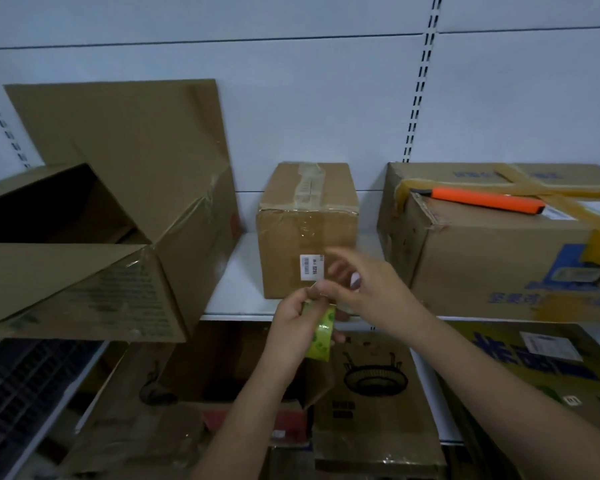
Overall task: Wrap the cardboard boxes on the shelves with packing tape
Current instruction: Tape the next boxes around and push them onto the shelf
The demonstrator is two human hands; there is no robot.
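Small box (307, 230) at shelf (236, 289) centre already carries tape on top and front; I judge more wraps remain. Left hand (291, 327) grips the tape roll (321, 336) just before it; right hand (357, 282) pinches at the roll's free end, blurred. Open box (84, 237) at left: interior dark, contents unreadable. Right box (499, 244), taped, bears an orange cutter (482, 199).

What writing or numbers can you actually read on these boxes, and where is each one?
"0235": on the white sticker on the front of the small middle box; its barcode and fine print are too small to read.
Blue printed characters on the right-hand box: blurred, unreadable.
Large blue characters and a white label on the lower right box: unreadable.
Dark print on the open left box: too faint to read.
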